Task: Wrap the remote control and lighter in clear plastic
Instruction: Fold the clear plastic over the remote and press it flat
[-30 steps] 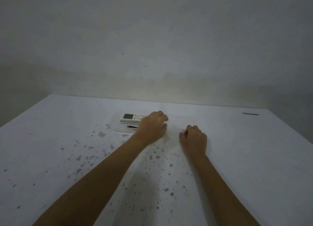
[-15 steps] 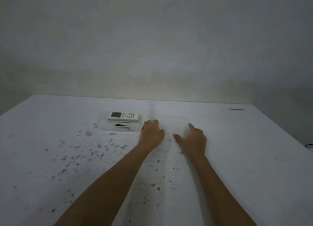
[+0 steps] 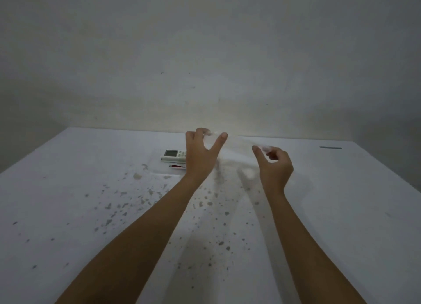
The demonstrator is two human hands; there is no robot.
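Remote control [image 3: 173, 156] lies flat on the table [image 3: 68, 201], lighter [image 3: 177, 166] just in front of it. Left hand [image 3: 200, 154] and right hand [image 3: 274, 167], raised right of the remote, each seem to pinch an edge of clear plastic [image 3: 237, 151], grip too blurred to confirm. Looks like the fold-over step: next, carry the sheet left over the remote, keeping it taut.

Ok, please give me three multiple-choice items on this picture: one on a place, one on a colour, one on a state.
1. Where does the remote control lie?
A. right of both hands
B. left of the left hand
C. at the table's near edge

2. What colour shows on the lighter?
A. red
B. green
C. yellow

3. What are the hands doing?
A. pressed flat on the table
B. raised, pinching the clear plastic
C. gripping the remote

Key: 1 B, it lies partly behind that hand; 2 A, a red strip shows; 3 B, the left hand and right hand pinch the film's edge.
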